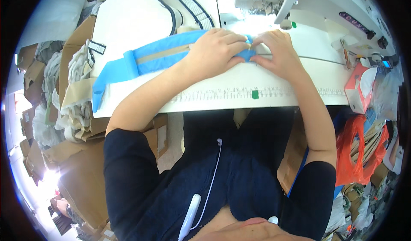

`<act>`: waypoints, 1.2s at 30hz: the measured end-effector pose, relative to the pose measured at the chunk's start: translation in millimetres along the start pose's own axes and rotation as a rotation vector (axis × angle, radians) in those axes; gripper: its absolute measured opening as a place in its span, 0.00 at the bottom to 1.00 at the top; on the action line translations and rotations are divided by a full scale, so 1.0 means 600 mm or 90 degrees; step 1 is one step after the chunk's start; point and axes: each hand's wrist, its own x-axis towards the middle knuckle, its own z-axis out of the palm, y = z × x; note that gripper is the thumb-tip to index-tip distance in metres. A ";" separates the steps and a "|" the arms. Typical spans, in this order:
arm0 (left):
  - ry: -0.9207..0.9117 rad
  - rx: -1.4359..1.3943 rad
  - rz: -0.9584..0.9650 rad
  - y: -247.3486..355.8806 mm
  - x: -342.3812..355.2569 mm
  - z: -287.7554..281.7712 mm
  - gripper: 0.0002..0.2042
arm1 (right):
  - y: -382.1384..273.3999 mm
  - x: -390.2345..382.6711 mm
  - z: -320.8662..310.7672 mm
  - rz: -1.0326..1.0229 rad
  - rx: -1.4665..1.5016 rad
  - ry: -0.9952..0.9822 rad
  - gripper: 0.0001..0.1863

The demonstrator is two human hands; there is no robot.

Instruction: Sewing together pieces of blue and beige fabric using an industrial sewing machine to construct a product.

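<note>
One blue fabric strip point(165, 42) with tan central band, laid from near the desk's point(128, 10) front left corner toward the sewing machine point(334, 8); likely light, limp, easily creased, best pinched by both long edges. Right end between both hands' fingers: left hand point(218, 50) curled closed on it; right hand point(278, 53) thumb and forefinger parted, tips at the end, grip uncertain.

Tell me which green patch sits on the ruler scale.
The front green patch, near the table's front edge, on the ruler scale. The other patch is off the scale, beyond the right hand, by the sewing machine.
</note>
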 end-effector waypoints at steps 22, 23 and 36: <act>-0.028 -0.092 -0.018 -0.016 0.001 -0.001 0.18 | -0.013 0.007 -0.008 0.112 0.077 -0.031 0.28; -0.029 -0.108 -0.019 -0.017 0.000 0.000 0.18 | -0.012 0.006 -0.008 0.114 0.075 -0.034 0.28; -0.045 -0.080 -0.002 -0.013 0.011 -0.004 0.19 | 0.004 0.004 -0.001 0.097 0.106 0.020 0.14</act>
